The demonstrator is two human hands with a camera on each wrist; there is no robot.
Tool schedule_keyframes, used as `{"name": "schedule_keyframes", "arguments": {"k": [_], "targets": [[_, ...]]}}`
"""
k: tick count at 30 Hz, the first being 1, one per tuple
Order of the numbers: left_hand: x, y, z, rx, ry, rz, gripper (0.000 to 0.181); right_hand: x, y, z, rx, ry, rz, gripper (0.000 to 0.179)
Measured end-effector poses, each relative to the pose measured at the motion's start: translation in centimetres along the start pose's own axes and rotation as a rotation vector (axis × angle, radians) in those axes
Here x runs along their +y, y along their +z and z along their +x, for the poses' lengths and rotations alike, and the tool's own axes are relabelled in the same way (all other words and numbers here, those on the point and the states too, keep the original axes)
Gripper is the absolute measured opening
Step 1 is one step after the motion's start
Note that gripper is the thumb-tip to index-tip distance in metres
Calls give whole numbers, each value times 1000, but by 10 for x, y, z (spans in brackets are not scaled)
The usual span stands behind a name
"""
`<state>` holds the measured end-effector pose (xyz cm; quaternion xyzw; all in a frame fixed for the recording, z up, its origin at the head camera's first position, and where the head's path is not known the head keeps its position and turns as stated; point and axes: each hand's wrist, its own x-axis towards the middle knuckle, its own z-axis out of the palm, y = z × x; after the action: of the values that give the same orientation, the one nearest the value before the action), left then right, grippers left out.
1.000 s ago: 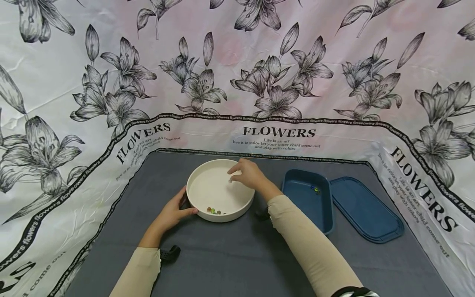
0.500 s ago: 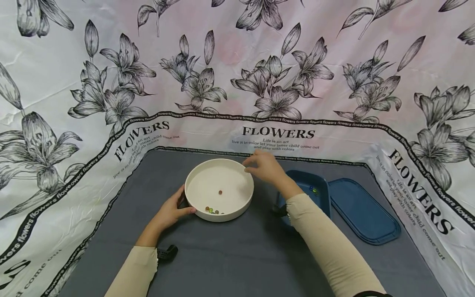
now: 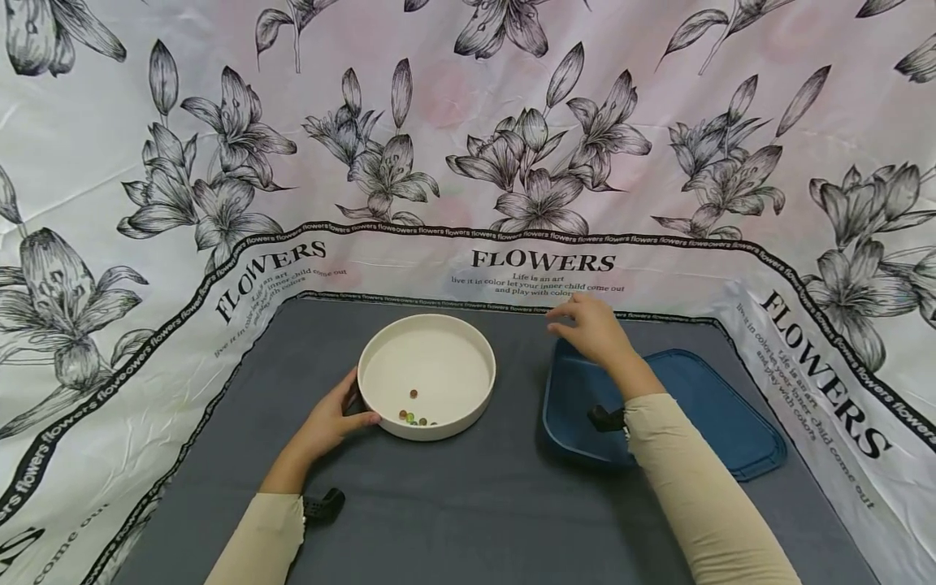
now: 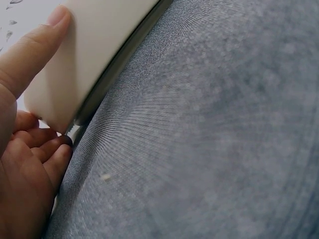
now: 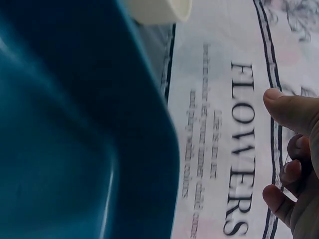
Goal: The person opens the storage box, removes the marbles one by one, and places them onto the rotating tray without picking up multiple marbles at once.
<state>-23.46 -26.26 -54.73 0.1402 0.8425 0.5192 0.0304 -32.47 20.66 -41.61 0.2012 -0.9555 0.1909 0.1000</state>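
Note:
In the head view, a round cream dish (image 3: 433, 357) stands on the grey cloth. Several small glass marbles (image 3: 411, 418) sit near its front wall, with one marble (image 3: 413, 393) a little behind them. My left hand (image 3: 325, 431) grips the dish's left side; in the left wrist view the thumb (image 4: 37, 47) lies against the outer wall and the curled fingers are at the base. Over the back of a deep blue container (image 3: 574, 398), my right hand (image 3: 594, 331) hovers with loosely bent fingers and nothing visible between them. My right arm hides part of the container's inside.
A flat blue lid (image 3: 738, 422) lies just right of the container, partly behind my right forearm. Flower-printed fabric (image 3: 541, 268) rises behind and beside the grey cloth (image 3: 468, 520).
My right hand let go of a marble in the dish, then moved right to above the blue container. That marble rolled forward toward the others. My left hand stays on the dish.

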Motion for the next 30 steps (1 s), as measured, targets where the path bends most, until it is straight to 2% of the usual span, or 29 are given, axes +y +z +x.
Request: {"name": "schedule_keyframes", "arguments": {"k": [4,8,14,22,30], "targets": [[-4,0,-5,21,-14,12,110,16,0,-7,3,29,-1,26],[-7,1,-7,11,-29,25,111,33,2,-18,21,56,-10,23],[-5,2,-3,22,-2,0,110,54,0,-31,52,79,-40,21],[-2,3,-4,15,-2,8,109,73,0,-40,-82,166,-66,30],[-2,2,-1,29,-10,9,110,85,9,-49,-78,177,-98,29]]}}
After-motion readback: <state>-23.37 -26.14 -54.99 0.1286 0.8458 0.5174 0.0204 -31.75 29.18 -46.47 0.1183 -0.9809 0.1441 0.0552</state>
